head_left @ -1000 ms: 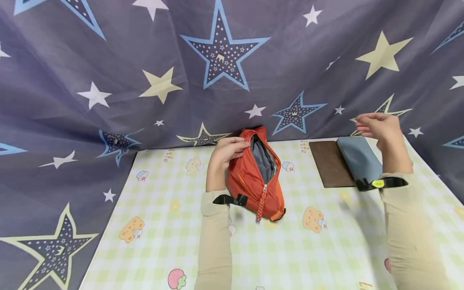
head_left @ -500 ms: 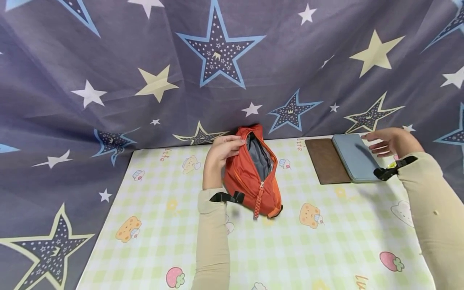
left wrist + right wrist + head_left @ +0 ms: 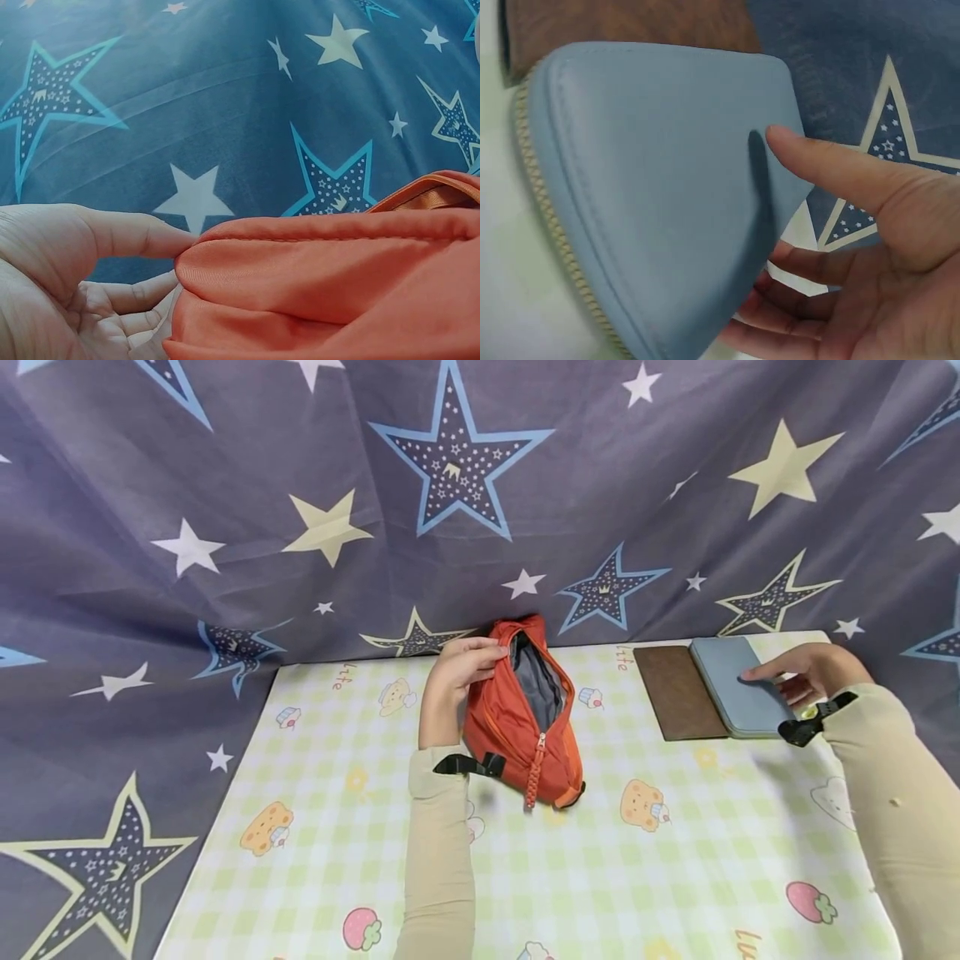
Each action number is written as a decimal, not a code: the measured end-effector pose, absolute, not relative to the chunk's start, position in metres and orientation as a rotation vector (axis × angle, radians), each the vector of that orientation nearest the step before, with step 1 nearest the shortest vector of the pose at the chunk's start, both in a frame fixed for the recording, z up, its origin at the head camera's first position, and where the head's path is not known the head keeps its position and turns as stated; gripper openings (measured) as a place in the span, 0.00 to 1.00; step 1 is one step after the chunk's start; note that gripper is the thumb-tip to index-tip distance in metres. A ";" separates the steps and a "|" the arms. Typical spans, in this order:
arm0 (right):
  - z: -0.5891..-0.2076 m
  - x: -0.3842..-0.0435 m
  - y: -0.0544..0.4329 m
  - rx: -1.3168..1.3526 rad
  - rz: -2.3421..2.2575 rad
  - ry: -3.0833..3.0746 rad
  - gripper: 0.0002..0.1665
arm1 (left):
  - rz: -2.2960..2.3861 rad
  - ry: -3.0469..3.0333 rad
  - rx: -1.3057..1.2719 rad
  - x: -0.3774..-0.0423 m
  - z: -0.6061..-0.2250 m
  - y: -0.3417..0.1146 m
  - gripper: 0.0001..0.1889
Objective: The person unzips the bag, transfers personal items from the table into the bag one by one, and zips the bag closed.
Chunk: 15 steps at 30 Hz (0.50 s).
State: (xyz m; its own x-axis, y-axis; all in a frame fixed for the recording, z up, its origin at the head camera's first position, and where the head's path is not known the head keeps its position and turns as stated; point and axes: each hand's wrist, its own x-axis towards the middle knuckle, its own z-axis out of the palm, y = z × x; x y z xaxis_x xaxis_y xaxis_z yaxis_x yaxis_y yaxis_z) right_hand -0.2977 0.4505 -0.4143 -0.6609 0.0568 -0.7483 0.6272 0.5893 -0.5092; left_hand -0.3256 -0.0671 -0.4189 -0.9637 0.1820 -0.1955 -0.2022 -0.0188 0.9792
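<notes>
In the head view a red waist bag (image 3: pixel 504 731) lies with its zip undone, showing a grey lining. My left hand (image 3: pixel 459 672) pinches the left edge of its opening; the left wrist view has thumb and fingers on the red fabric (image 3: pixel 337 277). To the right, a blue zip-around wallet (image 3: pixel 738 681) lies partly over a flat brown leather-like piece (image 3: pixel 678 693). My right hand (image 3: pixel 813 672) is at the wallet's right edge. In the right wrist view its thumb is over the wallet's top (image 3: pixel 667 165), touching or nearly so, with loosely bent fingers along the edge.
A checked tablecloth (image 3: pixel 337 827) with printed bears and strawberries covers the table. Behind it hangs a dark cloth (image 3: pixel 247 527) with stars, close behind the bag and wallet. A braided red zip pull (image 3: pixel 534 781) hangs from the bag's zip.
My right hand has come down and swung right, then moved in over the blue wallet's right edge. My left hand keeps its pinch on the bag.
</notes>
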 end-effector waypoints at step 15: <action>-0.431 -0.298 0.436 0.618 -0.873 2.243 0.38 | 2.032 2.016 -0.047 -0.326 -0.421 -0.073 0.17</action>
State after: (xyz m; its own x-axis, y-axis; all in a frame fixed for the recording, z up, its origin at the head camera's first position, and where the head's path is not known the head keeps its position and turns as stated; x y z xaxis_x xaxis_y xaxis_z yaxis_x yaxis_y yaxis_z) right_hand -0.2977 0.4355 -0.4310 -0.6812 0.1882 -0.7075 0.6168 0.6681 -0.4162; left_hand -0.3263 -0.0734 -0.4211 -0.9607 0.1729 -0.2170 -0.2183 0.0112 0.9758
